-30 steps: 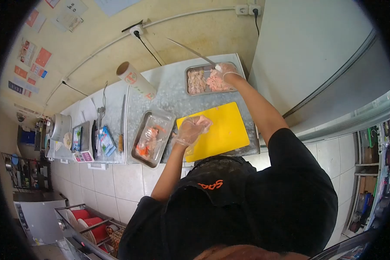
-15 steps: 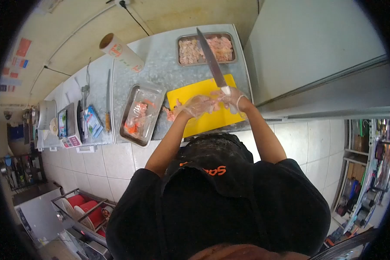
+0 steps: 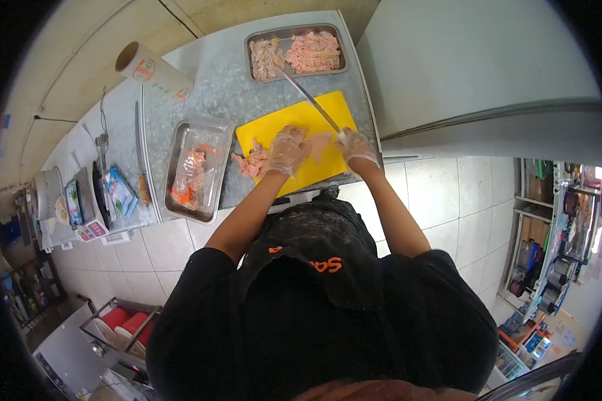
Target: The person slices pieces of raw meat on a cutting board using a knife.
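Observation:
On the yellow cutting board (image 3: 257,130) lies a flat, pale pink piece of raw meat (image 3: 322,146). My left hand (image 3: 287,150), in a clear plastic glove, rests at the meat's left side with its fingers laid down flat. My gloved right hand (image 3: 356,150) is closed around the white handle of a long knife (image 3: 312,101). The blade slants up and left over the board, seen nearly edge-on, its tip by the near rim of a metal tray. More raw meat pieces (image 3: 251,164) sit at the board's left edge, beside my left wrist.
The metal tray (image 3: 348,61) at the back holds cut meat in two heaps. Left of the board, another tray (image 3: 207,217) holds a clear plastic bag (image 3: 197,167) with orange-pink contents. A cardboard-cored roll (image 3: 157,72), a long wood-handled tool (image 3: 144,187) and a scale (image 3: 92,230) are farther left.
My hands have come apart and lower to the board, and the meat now lies flat between them. The knife has swung from upright to a left-leaning slant. The head view has shifted.

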Available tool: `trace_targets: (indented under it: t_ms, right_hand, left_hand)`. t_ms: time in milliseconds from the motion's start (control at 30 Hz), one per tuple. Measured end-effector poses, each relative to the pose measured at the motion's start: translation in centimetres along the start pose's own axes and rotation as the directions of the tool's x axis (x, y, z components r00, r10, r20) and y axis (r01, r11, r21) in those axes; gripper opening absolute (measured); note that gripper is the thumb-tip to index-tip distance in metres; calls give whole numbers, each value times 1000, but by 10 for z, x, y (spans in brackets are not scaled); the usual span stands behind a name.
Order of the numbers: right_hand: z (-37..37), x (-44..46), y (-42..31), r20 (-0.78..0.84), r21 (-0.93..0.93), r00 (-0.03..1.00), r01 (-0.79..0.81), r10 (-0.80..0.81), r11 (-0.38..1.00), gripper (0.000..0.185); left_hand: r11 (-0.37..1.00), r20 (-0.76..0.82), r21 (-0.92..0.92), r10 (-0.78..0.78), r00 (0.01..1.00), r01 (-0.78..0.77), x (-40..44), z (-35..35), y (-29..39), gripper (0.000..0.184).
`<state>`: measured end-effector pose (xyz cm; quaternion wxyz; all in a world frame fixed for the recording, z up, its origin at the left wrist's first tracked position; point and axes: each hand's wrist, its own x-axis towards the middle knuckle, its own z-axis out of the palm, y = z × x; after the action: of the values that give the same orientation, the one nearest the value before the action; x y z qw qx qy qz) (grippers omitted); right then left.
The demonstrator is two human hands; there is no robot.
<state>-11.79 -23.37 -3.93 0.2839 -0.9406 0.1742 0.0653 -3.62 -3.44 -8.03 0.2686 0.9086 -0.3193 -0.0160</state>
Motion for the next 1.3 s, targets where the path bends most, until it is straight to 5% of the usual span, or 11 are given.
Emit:
trace_targets:
  t_ms: [267,533,600,633,800,933,1000,1033,1167,1267,1300]
  right_hand:
    - [29,-41,3,253,92,963,-115,89,989,52]
    - [33,-93,32,211,-206,963,212,-168,955,53]
    - [18,-99,27,437,-206,827,-291,354,934,34]
    - [22,-97,30,382,-308,920,35,90,951,36]
    - [26,-59,18,436,-383,899,224,-38,896,40]
    - [2,-126,38,465,-264,725,-434,508,861,75]
    - [-6,-147,35,424,-271,722,-475,547,837,92]
    - [-14,-135,25,517,-358,614,-478,597,802,67]
    - [28,-74,39,385,-280,921,174,-56,944,36]
    - [31,-37,20,483,-375,864,54,145,926,37]
    - [38,-49,39,399,-320,914,216,-76,922,41]
  left_hand:
    - [986,-29,-148,-79,996,74,-9,12,2,23]
    - [986,-230,-163,1,973,-39,-12,28,-8,16]
    - [993,-224,-121,-33,974,6,-9,24,-7,14]
    - [992,-206,-125,-44,978,19,-9,25,-7,14]
    - [989,-235,-144,-2,972,-32,-12,24,-6,15]
    - [994,-181,-101,-47,982,29,-15,34,-9,18]
    - [994,-182,-94,-68,981,52,-13,35,-9,20]
    - [995,-151,-84,-68,986,56,-13,33,-10,21]
    - [966,-90,-248,-103,991,78,-18,35,-9,20]
    - [977,-114,-212,-33,993,8,-15,38,-16,18]
    - [979,-113,-204,-21,993,-2,-15,38,-17,18]
